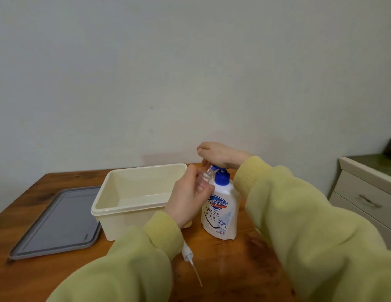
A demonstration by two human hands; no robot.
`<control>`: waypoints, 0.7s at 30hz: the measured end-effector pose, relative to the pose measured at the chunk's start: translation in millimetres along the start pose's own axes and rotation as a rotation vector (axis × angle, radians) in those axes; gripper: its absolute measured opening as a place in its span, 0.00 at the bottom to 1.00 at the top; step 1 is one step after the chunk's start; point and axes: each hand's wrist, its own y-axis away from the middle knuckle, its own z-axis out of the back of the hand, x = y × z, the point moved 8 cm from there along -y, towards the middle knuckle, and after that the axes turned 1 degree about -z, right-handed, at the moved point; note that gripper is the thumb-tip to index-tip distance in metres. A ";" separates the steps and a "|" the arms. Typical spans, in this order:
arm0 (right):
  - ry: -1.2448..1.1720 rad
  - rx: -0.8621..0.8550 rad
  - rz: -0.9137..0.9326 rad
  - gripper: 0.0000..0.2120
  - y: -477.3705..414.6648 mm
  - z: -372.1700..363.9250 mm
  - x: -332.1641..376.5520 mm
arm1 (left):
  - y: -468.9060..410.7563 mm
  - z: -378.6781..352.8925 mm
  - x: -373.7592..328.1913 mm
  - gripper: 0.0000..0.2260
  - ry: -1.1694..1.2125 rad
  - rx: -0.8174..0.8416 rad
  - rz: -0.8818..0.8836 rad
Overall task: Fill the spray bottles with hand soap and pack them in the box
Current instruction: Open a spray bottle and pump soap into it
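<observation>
The small clear spray bottle [206, 175] is tilted, its open mouth up against the spout of the blue pump [219, 171], just beside the box's right end. The left hand [188, 200] grasps it, fingers and thumb curled round its body. The right hand [220, 155] lies on top of the pump, fingers loosely bent over it and gripping nothing. The pump tops a white hand soap bottle [220, 211] standing upright on the wooden table [244, 260]. Left of it sits the cream box [124, 209], then its grey lid [59, 219]. A loose sprayer top [188, 256] lies near the left sleeve.
</observation>
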 end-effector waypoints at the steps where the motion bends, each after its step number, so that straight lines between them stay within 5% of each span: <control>1: -0.003 -0.008 0.001 0.17 -0.2 1.8 0.4 | -1.0 0.6 -1.2 0.10 -0.005 -0.002 -0.004; 21: -0.017 0.032 -0.030 0.18 3.3 2.6 0.4 | 1.4 -2.0 1.5 0.09 0.071 -0.040 0.044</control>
